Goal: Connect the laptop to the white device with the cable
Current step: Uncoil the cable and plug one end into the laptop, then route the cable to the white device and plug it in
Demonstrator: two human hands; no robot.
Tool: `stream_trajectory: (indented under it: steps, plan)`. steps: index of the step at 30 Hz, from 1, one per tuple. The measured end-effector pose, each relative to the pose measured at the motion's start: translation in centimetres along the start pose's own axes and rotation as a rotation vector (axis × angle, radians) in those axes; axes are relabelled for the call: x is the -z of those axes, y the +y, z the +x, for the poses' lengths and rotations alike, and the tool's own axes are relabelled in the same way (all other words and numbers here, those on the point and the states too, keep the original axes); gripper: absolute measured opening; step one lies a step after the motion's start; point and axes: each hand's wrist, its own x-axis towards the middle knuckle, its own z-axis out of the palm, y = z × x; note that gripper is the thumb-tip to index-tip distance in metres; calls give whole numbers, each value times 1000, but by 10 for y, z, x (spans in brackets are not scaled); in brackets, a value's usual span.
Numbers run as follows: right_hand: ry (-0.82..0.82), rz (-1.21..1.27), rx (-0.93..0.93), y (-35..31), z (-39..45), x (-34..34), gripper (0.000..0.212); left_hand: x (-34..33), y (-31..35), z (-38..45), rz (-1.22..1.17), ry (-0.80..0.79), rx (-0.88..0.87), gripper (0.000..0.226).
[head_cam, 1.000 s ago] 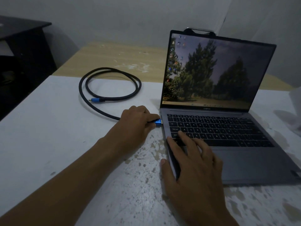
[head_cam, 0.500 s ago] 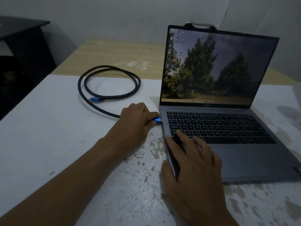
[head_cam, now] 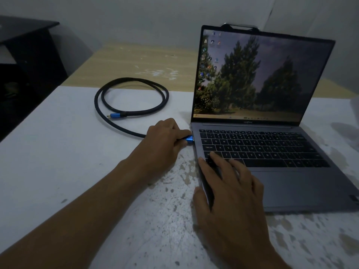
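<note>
Your left hand (head_cam: 165,136) pinches the blue metallic plug (head_cam: 189,139) of the braided black cable (head_cam: 134,111) against the left edge of the grey laptop (head_cam: 272,171). Your right hand (head_cam: 231,193) lies flat, fingers spread, holding nothing, on the keyboard's near-left corner. The cable's free plug (head_cam: 115,115) rests inside its loop on the worn white table (head_cam: 48,152).
</note>
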Motion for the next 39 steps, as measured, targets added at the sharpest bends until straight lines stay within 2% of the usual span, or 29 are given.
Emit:
stream_trajectory:
  steps: [15,24,27,29,32,34,36,37,39]
  plan:
    - [-17,1,-5,-1,1,1,59,-4,3,1,-40,22,15,31]
    - [-22,8,-9,-1,3,2,59,-5,3,-1,-60,-19,99,30]
    - [-45,37,-11,-2,2,3,61,1,5,-1,26,57,105,35]
    - [-29,90,-21,-2,-1,6,59,10,-2,-1,62,151,211,37]
    - [15,171,-58,-2,-1,16,51,21,-27,-1,134,306,430,27]
    - [57,216,-46,-12,10,30,43,27,-34,-1,34,385,634,22]
    - [97,399,45,-31,34,43,34,34,-32,3,-163,515,815,21]
    - [58,525,76,-43,50,50,29,38,-31,4,-231,596,876,23]
    - [-122,666,62,-67,92,57,24,48,-37,5,-292,749,968,26]
